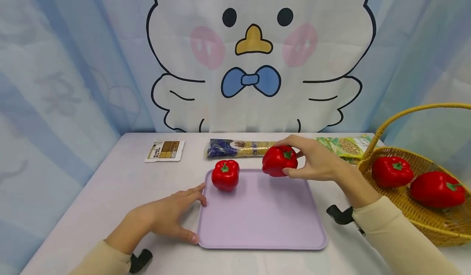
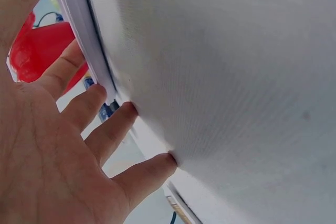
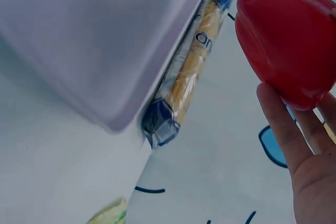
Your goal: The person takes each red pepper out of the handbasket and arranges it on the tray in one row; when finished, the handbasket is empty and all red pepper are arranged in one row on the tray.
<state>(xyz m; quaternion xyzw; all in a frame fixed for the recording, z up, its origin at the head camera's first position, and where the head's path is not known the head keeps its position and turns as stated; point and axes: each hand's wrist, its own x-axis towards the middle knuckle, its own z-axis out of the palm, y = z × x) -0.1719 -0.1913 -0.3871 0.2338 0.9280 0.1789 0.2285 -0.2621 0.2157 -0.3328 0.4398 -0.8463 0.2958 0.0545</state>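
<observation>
- The right hand (image 1: 318, 160) pinched a red bell pepper (image 1: 274, 162) between its thumb and fingers, raised over the far edge of the lilac tray (image 1: 261, 222).
- The left hand (image 1: 167, 213) rested at the tray's left rim, its spread fingers touching it.
- A second red bell pepper (image 1: 225, 179) sat in the tray's far left corner.
- Two more red bell peppers (image 1: 391, 172) lay in the yellow wicker basket (image 1: 447, 235).
- Behind the tray, a pasta pack (image 1: 239, 148) lay on the surface (image 1: 162, 176).

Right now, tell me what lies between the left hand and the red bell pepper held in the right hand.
The head view shows another red bell pepper there, in the far left corner of the lavender tray.
</observation>
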